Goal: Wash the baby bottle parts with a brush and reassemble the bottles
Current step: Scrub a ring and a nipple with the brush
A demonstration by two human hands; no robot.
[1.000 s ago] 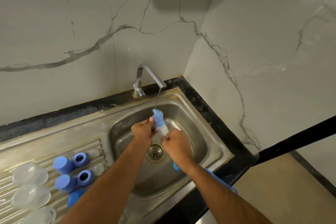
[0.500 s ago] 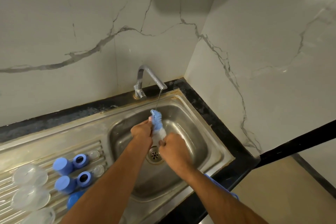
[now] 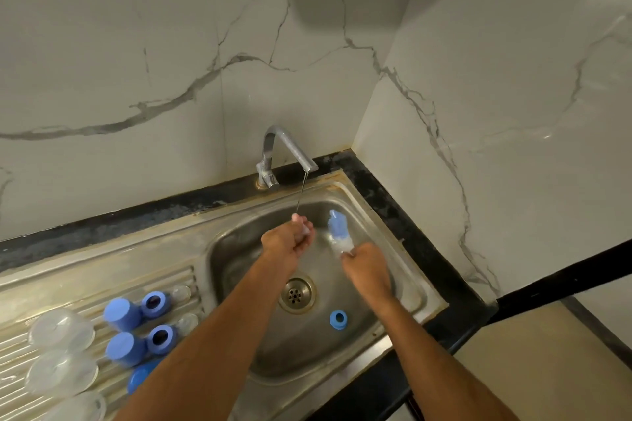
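L hand (image 3: 289, 240) cups a small clear part, prob. a teat, under the tap (image 3: 285, 150) stream, R hand (image 3: 367, 267) w/ fingers wrapped on brush (image 3: 338, 227) handle beside it over sink (image 3: 403, 215); teat looks soft, light, slippery wet, so pinch base rim.

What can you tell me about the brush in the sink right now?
The brush has a blue bristle head with a paler, whitish section below it, blurred by motion. It points up and away over the right side of the sink, tilted slightly left. The right hand grips it from below, hiding its handle. It sits right of the water stream and appears clear of it, apart from the left hand.
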